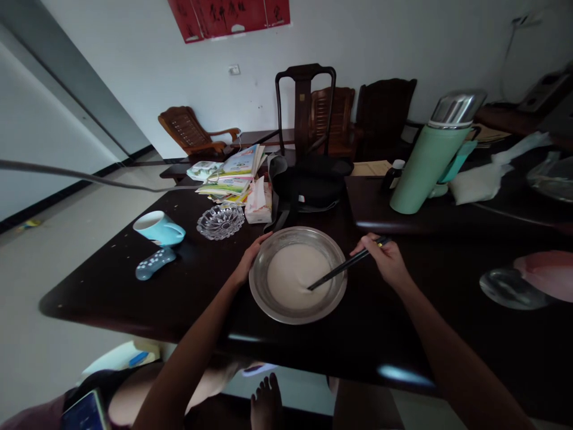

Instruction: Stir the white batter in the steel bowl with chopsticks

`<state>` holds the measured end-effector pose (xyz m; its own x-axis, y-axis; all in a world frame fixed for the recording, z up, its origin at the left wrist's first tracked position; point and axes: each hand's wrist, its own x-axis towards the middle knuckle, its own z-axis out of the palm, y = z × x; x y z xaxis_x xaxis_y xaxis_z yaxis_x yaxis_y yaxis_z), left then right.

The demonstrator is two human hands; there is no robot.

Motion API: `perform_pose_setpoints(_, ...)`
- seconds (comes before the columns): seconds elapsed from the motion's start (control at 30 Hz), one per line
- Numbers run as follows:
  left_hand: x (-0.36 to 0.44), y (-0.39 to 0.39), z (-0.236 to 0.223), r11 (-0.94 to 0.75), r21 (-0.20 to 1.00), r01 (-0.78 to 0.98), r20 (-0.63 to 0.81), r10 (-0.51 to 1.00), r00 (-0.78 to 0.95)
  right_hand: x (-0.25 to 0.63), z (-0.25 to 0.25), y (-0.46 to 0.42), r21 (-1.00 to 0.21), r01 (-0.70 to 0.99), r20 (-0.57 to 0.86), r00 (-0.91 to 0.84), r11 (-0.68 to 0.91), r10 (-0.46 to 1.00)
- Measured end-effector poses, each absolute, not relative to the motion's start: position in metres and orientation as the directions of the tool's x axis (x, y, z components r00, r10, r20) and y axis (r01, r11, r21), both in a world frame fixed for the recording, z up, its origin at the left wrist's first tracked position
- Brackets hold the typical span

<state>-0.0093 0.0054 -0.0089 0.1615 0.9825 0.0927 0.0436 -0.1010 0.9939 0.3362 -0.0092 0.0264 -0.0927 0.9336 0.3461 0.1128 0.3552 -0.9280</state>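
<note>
A round metal bowl (261,292) stands near the front edge of the dark wooden table (201,304). Pale, creamy batter (290,272) fills much of it. My left hand (251,257) grips the bowl's left rim, its fingers curled along the outside. In my right hand (382,257) is a pair of dark chopsticks (342,267), held slanting down to the left. Their tips dip into the batter, right of its middle, with a small ripple beside them.
Left of the bowl are a light blue mug (156,228), a grey-blue remote (154,263) and a glass dish (220,221). Behind lie a tissue pack (258,202), books (237,170) and a black bag (308,182). A green thermos (425,161) stands at right, near a plastic bag (477,182).
</note>
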Motion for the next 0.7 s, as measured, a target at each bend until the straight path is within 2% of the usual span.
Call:
perform_pose_setpoints(0.17, -0.006, 0.004, -0.004, -0.087, 0.996, 0.018, 0.083, 0.983, 0.166, 0.322, 0.017, -0.012, -0.889, 0.138, 0.388, -0.273, 0.436, 0.88)
perform_pose_setpoints(0.23, -0.005, 0.004, -0.004, -0.088, 0.996, 0.006, 0.085, 0.982, 0.166, 0.325, 0.017, -0.009, -0.867, 0.201, 0.42, -0.196, 0.455, 0.886)
perform_pose_setpoints(0.3, -0.005, 0.004, -0.004, -0.077, 0.997, -0.004, 0.077, 0.983, 0.169, 0.332, 0.019, -0.005, -0.876, 0.228, 0.43, -0.035, 0.426, 0.902)
perform_pose_setpoints(0.37, -0.005, 0.004, -0.005, -0.075, 0.997, 0.0, 0.074, 0.983, 0.166, 0.339, 0.02, -0.003, -0.911, 0.143, 0.398, 0.051, 0.388, 0.916)
perform_pose_setpoints(0.47, -0.006, 0.004, -0.005, -0.098, 0.995, 0.034, 0.092, 0.983, 0.161, 0.336, 0.02, -0.006, -0.925, 0.028, 0.378, -0.053, 0.379, 0.924)
perform_pose_setpoints(0.6, -0.006, 0.004, -0.006, -0.093, 0.995, 0.033, 0.085, 0.981, 0.174, 0.324, 0.02, -0.014, -0.9, 0.081, 0.394, -0.265, 0.428, 0.88)
perform_pose_setpoints(0.7, -0.007, 0.005, -0.008, -0.07, 0.998, 0.002, 0.069, 0.984, 0.167, 0.328, 0.022, -0.013, -0.889, 0.119, 0.413, -0.207, 0.442, 0.887)
